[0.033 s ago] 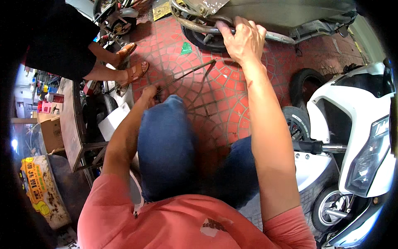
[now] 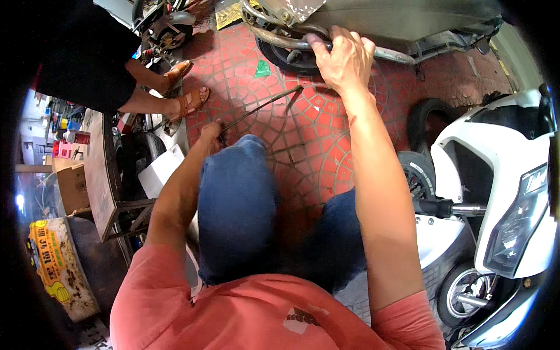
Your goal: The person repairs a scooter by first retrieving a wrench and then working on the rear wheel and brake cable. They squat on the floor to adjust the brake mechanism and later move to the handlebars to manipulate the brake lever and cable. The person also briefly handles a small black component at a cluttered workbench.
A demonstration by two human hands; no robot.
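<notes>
My right hand (image 2: 344, 58) is stretched forward and closed over a curved metal pipe (image 2: 274, 38) on the underside of a grey scooter, just above its small black wheel (image 2: 279, 57). My left hand (image 2: 211, 133) sits beside my raised left knee in blue trousers (image 2: 236, 198). It grips the near end of a thin dark rod (image 2: 262, 107). The rod slants over the red paving toward the wheel, and its far tip lies just below my right hand.
Another person's sandalled feet (image 2: 185, 96) stand at the upper left. A white scooter (image 2: 496, 192) and a loose black tyre (image 2: 424, 119) crowd the right side. A wooden bench (image 2: 99, 175), a cardboard box (image 2: 73, 186) and a green scrap (image 2: 262, 69) are nearby.
</notes>
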